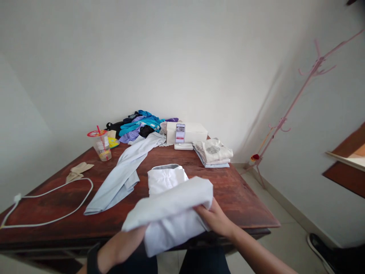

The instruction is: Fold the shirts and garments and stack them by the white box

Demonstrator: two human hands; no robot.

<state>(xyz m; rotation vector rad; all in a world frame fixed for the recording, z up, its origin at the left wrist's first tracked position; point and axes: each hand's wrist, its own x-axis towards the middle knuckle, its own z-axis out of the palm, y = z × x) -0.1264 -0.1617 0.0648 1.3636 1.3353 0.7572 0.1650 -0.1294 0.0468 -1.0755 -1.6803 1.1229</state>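
A white shirt (168,201) lies at the front middle of the dark wooden table (242,205), its collar end flat toward the wall. Both hands hold its lower part, lifted and folded over. My left hand (122,249) grips the fabric's left end from beneath; its fingers are hidden by the cloth. My right hand (215,219) is closed on the right edge of the fold, fingers tucked under the cloth. A black band sits on my left wrist.
A pale blue garment (122,175) stretches diagonally to the left. Behind are a heap of coloured clothes (141,125), a white box (188,131) with a phone (180,133), a folded stack (213,152), a plastic cup (102,146), and a white cable (57,201). A pink coat rack (288,114) stands right.
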